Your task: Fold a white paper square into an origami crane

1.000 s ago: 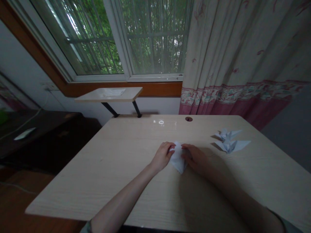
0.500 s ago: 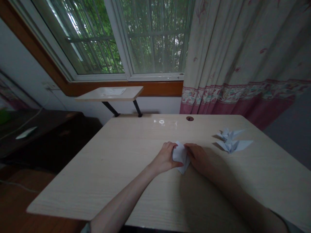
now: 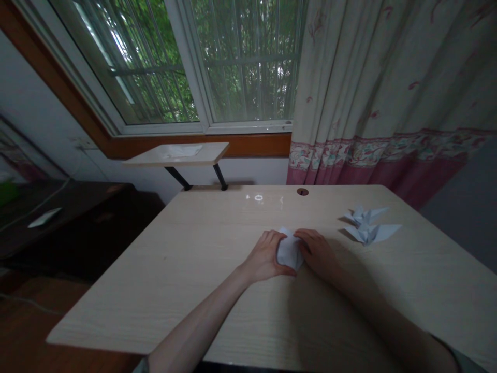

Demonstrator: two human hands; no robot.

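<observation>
A small piece of white folded paper (image 3: 288,250) lies on the light wooden table (image 3: 194,280) between both my hands. My left hand (image 3: 265,257) curls around its left side, fingers bent onto the paper and thumb under its lower edge. From the right, my right hand (image 3: 316,252) presses on the paper with closed fingers. Part of the paper is hidden under my fingers.
Two finished white paper cranes (image 3: 369,225) sit at the table's right. A round cable hole (image 3: 302,191) is near the far edge. Behind are a small shelf (image 3: 178,153), a window and a curtain (image 3: 388,93). A dark cabinet (image 3: 58,223) stands at the left.
The paper's lower pointed tip has been folded up, so the piece is now shorter and more compact. My left hand has moved in closer over the paper.
</observation>
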